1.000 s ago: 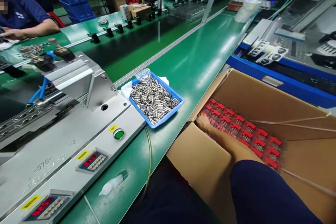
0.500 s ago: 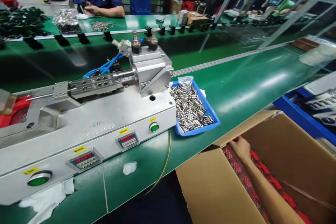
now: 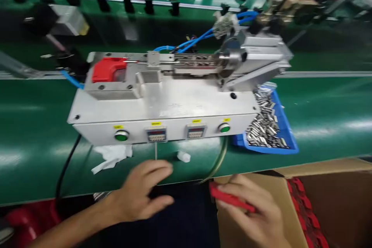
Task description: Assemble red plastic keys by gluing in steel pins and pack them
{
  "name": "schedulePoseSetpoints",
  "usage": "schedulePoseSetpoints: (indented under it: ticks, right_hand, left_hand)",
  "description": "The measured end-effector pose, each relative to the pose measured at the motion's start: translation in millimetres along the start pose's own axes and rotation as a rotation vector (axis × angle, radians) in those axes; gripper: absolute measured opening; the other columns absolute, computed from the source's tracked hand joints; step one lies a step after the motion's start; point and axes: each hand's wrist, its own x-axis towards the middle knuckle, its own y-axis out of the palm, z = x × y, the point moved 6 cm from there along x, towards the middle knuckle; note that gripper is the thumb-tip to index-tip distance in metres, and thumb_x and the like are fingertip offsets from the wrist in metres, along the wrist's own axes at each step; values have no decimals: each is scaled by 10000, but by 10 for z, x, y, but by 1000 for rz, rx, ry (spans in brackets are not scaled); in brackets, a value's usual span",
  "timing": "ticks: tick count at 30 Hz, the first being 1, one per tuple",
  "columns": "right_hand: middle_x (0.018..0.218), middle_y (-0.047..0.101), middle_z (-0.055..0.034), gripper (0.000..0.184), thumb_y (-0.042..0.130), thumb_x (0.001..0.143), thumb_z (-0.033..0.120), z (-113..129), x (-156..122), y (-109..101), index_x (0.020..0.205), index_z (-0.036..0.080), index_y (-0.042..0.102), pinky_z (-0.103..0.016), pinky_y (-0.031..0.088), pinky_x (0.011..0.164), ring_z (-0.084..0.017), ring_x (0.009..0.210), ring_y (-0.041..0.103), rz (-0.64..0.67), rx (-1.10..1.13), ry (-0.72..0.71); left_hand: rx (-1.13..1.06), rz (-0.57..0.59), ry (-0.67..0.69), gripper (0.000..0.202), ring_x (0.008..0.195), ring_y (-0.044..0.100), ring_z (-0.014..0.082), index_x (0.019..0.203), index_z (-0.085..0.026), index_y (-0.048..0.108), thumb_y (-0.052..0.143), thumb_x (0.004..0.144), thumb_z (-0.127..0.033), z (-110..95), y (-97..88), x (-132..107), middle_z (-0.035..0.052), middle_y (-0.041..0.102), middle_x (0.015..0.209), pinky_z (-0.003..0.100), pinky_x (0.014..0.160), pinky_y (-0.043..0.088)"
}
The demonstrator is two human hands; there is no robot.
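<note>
Green belting covers the bench (image 3: 35,124), which runs from 9 to 3 o'clock with a metal press machine (image 3: 174,104) now at its centre. Half a second ago the machine sat towards 9 o'clock and the view took in more of the far line.

The right hand (image 3: 255,213), at 5 o'clock, was then reaching down inside the cardboard box (image 3: 319,164). It has since come up and out. Its grip is closed around a red part (image 3: 229,199), held just over the box's near-left edge, while rows of red pieces (image 3: 305,209) remain in the box at 4 o'clock.

The left hand (image 3: 142,193), out of sight before, has come in at 6 o'clock. Its grip is spread open and holds nothing, the fingers hanging over the bench's near edge, near a crumpled white tissue (image 3: 110,155).

Another red piece (image 3: 107,69) sits in the machine's fixture at 10 o'clock. The blue tray (image 3: 286,124) of metal sleeves (image 3: 264,124) lies against the machine's 3 o'clock end, as before.
</note>
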Motion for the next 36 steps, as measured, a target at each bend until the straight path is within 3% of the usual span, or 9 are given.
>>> schedulePoseSetpoints:
  ticks: [3,6,11,16,19,22,26,33,36]
  right_hand:
    - [779,752,-19,134,724,1003,249,159,197,586,1115,255,799,-266,561,551,-160,614,688,186,154,-53]
    - [787,755,-11,136,668,1039,250,165,331,774,1120,265,775,-259,570,579,-160,624,703,151,182,-57]
    - [674,696,25,152,664,1032,211,91,486,907,891,252,707,-257,516,543,-142,531,634,187,64,-58]
    - [631,615,21,231,654,1035,199,137,450,923,807,237,641,-285,477,548,-142,526,566,269,-40,-166]
    - [734,651,2,143,668,997,115,53,407,661,958,245,712,-282,512,596,-158,632,622,-10,11,-120]
    - [915,688,-35,351,791,929,175,-182,346,459,1259,271,719,-334,582,696,-198,777,667,-333,37,31]
    - [1085,706,-85,416,826,915,350,-479,401,780,1305,258,714,-371,622,719,-229,875,693,-138,-58,165]
    - [1185,756,-116,168,731,979,360,-522,412,1066,1093,242,693,-464,615,953,-286,1132,727,-67,48,179]
    - [1009,773,-71,163,720,993,348,-410,394,1018,1111,252,661,-349,614,758,-238,914,754,-58,173,204]
  left_hand:
    - [-74,14,151,417,839,728,228,1334,-161,598,526,1100,-499,-129,190,-12,132,755,1037,338,754,610]
    - [-174,-39,26,366,633,625,180,1019,-168,642,485,1119,-484,-41,221,-30,48,653,743,289,605,506]
    - [-225,-64,-241,473,572,481,135,781,-186,565,525,1090,-541,141,58,-287,0,519,656,264,547,374]
    - [-215,-26,-200,448,603,485,147,815,-167,629,560,1083,-520,176,-63,-375,19,546,675,278,566,366]
    - [-304,-112,-309,395,627,497,141,863,-158,657,641,1053,-504,278,-127,-376,16,570,701,265,587,388]
    - [-587,-210,-660,384,652,530,135,929,-156,666,712,1006,-529,479,-75,-447,13,602,758,241,602,444]
    - [-906,-259,-830,469,622,569,133,1048,-138,689,718,978,-600,519,46,-462,31,652,814,251,597,511]
    - [-860,-304,-809,428,705,537,144,986,-142,738,732,980,-570,462,2,-520,30,610,819,240,635,476]
    - [-800,-292,-787,400,688,481,132,1001,-144,745,712,1002,-543,448,-25,-543,15,567,796,227,609,415]
